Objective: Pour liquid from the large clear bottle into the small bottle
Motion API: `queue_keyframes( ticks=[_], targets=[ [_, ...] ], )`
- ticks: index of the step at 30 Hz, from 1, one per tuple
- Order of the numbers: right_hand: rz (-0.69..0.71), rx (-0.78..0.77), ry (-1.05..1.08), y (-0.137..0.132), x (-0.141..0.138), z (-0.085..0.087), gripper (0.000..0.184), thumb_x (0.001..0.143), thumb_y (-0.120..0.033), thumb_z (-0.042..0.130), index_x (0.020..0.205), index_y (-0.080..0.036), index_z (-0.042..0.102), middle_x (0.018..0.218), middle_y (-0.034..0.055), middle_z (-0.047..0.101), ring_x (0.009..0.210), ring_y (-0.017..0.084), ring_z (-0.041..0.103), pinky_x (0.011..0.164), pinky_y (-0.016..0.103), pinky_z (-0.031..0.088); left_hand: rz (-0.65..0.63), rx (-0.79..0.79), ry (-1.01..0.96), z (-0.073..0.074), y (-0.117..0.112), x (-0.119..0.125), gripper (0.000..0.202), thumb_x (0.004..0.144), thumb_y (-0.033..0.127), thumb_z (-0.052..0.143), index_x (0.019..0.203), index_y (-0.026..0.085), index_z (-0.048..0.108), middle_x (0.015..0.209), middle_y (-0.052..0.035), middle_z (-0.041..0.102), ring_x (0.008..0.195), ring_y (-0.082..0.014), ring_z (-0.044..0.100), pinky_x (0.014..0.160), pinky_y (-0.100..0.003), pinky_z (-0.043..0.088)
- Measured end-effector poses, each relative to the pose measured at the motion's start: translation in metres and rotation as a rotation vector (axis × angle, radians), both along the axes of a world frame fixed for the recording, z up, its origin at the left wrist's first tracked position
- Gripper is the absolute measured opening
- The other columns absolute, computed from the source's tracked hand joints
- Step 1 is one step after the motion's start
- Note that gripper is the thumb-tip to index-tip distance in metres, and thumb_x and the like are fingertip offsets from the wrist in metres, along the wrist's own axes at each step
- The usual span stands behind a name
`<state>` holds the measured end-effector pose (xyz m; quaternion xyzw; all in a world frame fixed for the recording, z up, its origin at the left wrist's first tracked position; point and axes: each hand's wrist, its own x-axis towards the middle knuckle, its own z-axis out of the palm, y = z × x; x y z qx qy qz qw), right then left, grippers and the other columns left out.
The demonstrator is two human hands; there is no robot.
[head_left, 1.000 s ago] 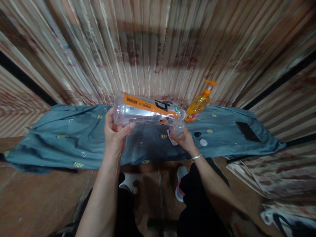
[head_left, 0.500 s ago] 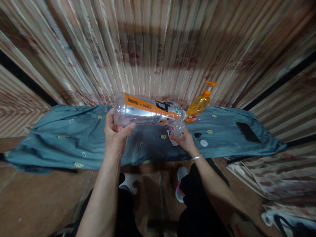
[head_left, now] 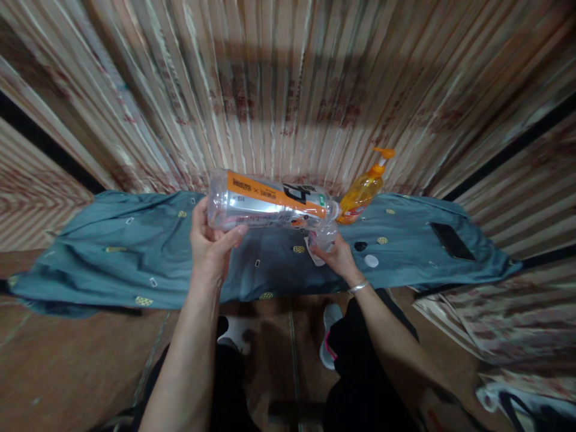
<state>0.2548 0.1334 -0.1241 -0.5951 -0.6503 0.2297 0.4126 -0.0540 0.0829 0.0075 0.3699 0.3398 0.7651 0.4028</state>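
My left hand (head_left: 210,243) is wrapped round the base end of a large clear drink bottle (head_left: 270,203) with an orange and silver label. The bottle lies almost level in the air, its open mouth toward the right. Just below that mouth, my right hand (head_left: 338,257) grips a small clear plastic container (head_left: 324,235). Whether the two rims touch, and whether liquid is passing, I cannot make out. Behind the mouth stands a pump bottle (head_left: 361,193) of yellow-orange liquid. A white piece like a card (head_left: 315,255) shows partly behind my right hand.
A teal patterned cloth (head_left: 166,252) covers the narrow table. To the right of my right hand lie a white round disc (head_left: 371,260) and a small black round item (head_left: 360,246). A dark phone (head_left: 452,241) rests farther right. Striped curtain (head_left: 279,90) hangs close behind.
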Motion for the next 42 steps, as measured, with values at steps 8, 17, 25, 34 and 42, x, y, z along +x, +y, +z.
queue_keyframes(
  ticks=[8, 17, 25, 34, 42],
  targets=[
    [0.023, 0.033, 0.023, 0.0019, 0.0021, -0.0045, 0.088, 0.076, -0.05, 0.096, 0.155, -0.023, 0.069, 0.131, 0.016, 0.091, 0.124, 0.048, 0.087, 0.104, 0.064, 0.074, 0.0, -0.001, -0.002, -0.002, 0.0013, -0.0002, 0.073, 0.042, 0.018, 0.111, 0.102, 0.029, 0.071, 0.092, 0.0016, 0.075, 0.059, -0.0111, 0.055, 0.044, -0.022, 0.034],
    [-0.004, 0.016, 0.019, 0.0017, 0.0015, -0.0047, 0.092, 0.075, -0.05, 0.097, 0.157, -0.023, 0.067, 0.133, 0.0158, 0.091, 0.126, 0.047, 0.087, 0.107, 0.063, 0.073, 0.003, -0.011, -0.019, -0.004, 0.001, -0.0015, 0.072, 0.04, 0.018, 0.113, 0.098, 0.028, 0.072, 0.096, -0.0017, 0.076, 0.063, -0.0147, 0.058, 0.046, -0.025, 0.035],
    [-0.002, 0.021, 0.028, 0.0022, 0.0028, -0.0068, 0.086, 0.074, -0.053, 0.098, 0.15, -0.022, 0.071, 0.132, 0.0178, 0.091, 0.123, 0.047, 0.087, 0.105, 0.062, 0.073, 0.006, -0.006, -0.025, -0.0031, 0.001, -0.0008, 0.074, 0.038, 0.019, 0.114, 0.098, 0.027, 0.072, 0.096, -0.0014, 0.077, 0.06, -0.0124, 0.056, 0.044, -0.024, 0.034],
    [0.012, 0.015, 0.01, 0.002, 0.0019, -0.0043, 0.086, 0.077, -0.051, 0.096, 0.151, -0.017, 0.07, 0.133, 0.0199, 0.09, 0.125, 0.048, 0.087, 0.106, 0.061, 0.073, 0.012, -0.002, -0.043, -0.0021, 0.0014, -0.0001, 0.074, 0.038, 0.014, 0.112, 0.1, 0.027, 0.074, 0.094, 0.0007, 0.078, 0.057, -0.0105, 0.057, 0.043, -0.021, 0.035],
    [-0.007, -0.003, 0.005, 0.0016, 0.0015, -0.0031, 0.084, 0.075, -0.047, 0.098, 0.15, -0.02, 0.071, 0.129, 0.0164, 0.091, 0.123, 0.046, 0.088, 0.103, 0.057, 0.074, 0.012, -0.008, -0.044, -0.0022, 0.0016, 0.0003, 0.072, 0.037, 0.015, 0.112, 0.097, 0.027, 0.074, 0.093, 0.0012, 0.078, 0.057, -0.0098, 0.055, 0.043, -0.019, 0.034]
  ],
)
